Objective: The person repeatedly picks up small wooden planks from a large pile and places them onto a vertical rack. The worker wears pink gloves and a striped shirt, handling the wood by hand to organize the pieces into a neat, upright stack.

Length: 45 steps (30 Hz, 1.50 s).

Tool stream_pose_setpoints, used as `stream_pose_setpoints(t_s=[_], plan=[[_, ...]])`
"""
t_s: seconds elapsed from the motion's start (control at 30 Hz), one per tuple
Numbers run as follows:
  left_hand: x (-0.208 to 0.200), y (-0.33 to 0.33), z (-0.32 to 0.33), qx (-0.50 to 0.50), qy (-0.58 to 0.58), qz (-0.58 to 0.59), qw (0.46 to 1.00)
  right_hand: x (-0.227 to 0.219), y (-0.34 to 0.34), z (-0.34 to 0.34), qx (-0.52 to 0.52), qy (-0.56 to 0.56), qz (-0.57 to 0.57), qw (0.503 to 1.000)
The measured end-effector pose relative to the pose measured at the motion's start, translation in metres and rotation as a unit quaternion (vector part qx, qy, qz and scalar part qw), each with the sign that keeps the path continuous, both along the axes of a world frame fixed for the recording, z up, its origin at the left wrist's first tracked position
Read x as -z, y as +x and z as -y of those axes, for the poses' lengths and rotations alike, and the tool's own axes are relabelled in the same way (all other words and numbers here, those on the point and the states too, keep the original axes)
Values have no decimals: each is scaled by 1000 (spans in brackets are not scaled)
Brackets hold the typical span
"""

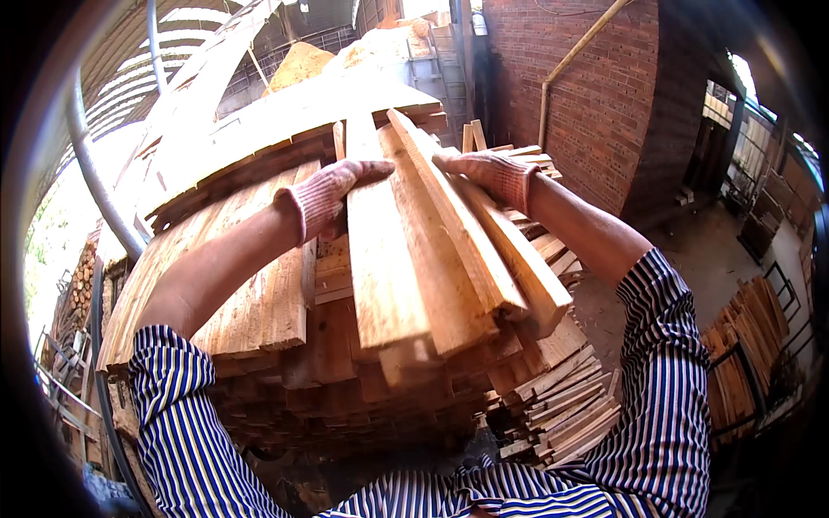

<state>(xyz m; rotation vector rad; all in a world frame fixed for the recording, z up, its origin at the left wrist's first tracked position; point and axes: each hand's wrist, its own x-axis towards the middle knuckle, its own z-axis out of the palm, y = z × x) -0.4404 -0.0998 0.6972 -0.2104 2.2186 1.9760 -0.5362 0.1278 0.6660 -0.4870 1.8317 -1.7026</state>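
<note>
My left hand [332, 192], in a pale pinkish work glove, grips the left edge of a flat wooden plank [384, 276], thumb over its top and fingers mostly hidden at its side. Opposite it, my gloved right hand [494, 174] clasps the right side of the same group, its fingers partly hidden by the wood. Between the hands, a narrower plank [462, 224] is tilted up on its edge, and another plank [514, 250] slants along its right. The planks' near ends point toward me, above a thick stack of lumber [328, 345].
Planks laid side by side [233, 268] cover the stack's left part, with a higher sunlit layer [285, 125] behind. Loose sticks [561, 406] pile up at lower right. A brick wall [579, 86] rises beyond; more boards [747, 345] lean at far right. A metal pole [99, 173] stands left.
</note>
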Motion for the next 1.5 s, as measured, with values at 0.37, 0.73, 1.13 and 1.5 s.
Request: stream_pose_setpoints(t_s=[0.37,0.73,1.13,1.5], plan=[[-30,106,94,3,128,-172,977,-10,11,30,20,124,-204,971],[-15,151,193,-53,115,-171,977,-77,-7,56,-3,651,-596,470],[-2,174,240,-45,126,-186,973,-76,68,131,63,559,-419,713],[6,206,318,-77,114,-209,968,-53,143,300,-48,309,-441,841]])
